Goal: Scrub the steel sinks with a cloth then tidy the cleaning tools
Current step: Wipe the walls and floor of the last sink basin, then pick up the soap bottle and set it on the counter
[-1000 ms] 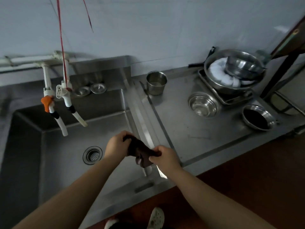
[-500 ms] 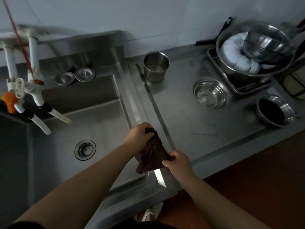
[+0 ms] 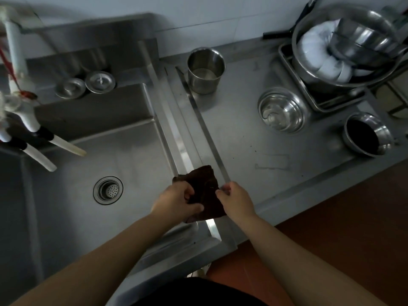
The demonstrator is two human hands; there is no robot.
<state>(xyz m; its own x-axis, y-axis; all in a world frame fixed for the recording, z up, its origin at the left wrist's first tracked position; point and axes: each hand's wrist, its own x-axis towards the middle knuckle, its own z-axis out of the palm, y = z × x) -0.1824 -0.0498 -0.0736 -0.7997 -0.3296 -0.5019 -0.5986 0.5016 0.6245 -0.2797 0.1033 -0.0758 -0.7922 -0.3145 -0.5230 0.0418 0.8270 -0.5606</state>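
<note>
A dark brown cloth is spread between both hands above the steel ridge that divides the deep sink from the shallow draining basin. My left hand grips its left side, thumb on top. My right hand pinches its right edge. The sink's round drain strainer lies to the left of the hands.
White taps with hoses hang over the sink's left. Two drain lids sit on the back ledge. A steel cup, a small bowl, a dark-filled bowl and a big pan with white bags stand on the right.
The view has tilted down and closer. The cloth, twisted between both hands a second ago, is now opened out flat, with my left hand lower, level with my right.
</note>
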